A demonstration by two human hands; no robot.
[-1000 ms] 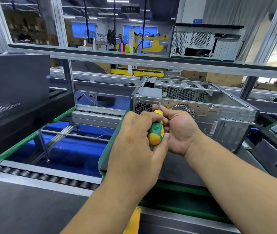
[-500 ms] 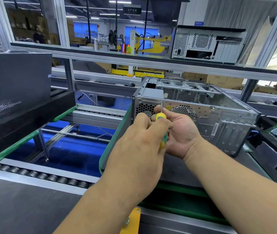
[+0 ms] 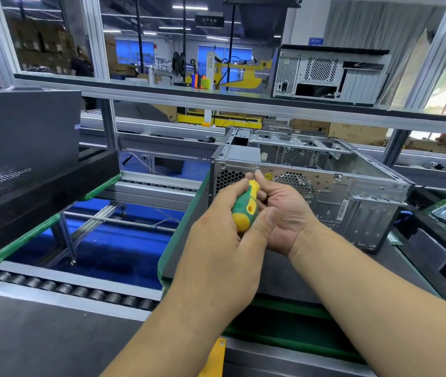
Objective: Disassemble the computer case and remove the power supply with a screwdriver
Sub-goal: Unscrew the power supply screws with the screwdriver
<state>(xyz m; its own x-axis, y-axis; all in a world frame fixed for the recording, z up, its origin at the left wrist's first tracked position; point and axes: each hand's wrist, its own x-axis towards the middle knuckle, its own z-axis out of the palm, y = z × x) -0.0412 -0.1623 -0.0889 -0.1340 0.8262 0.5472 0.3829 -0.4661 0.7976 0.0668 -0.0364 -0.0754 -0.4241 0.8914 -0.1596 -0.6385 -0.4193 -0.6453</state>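
Gripping the screwdriver (image 3: 245,205), left hand (image 3: 224,240) meets right hand (image 3: 284,213).

Both forearms are showing bare all the way to the frame's lower edge, with no sleeve cuff coming into view. The left hand (image 3: 216,240) and right hand (image 3: 287,213) are wearing no gloves (fingers and wrists are likewise going without any ring, watch or band). Short, trimmed nails are showing on the thumbs.
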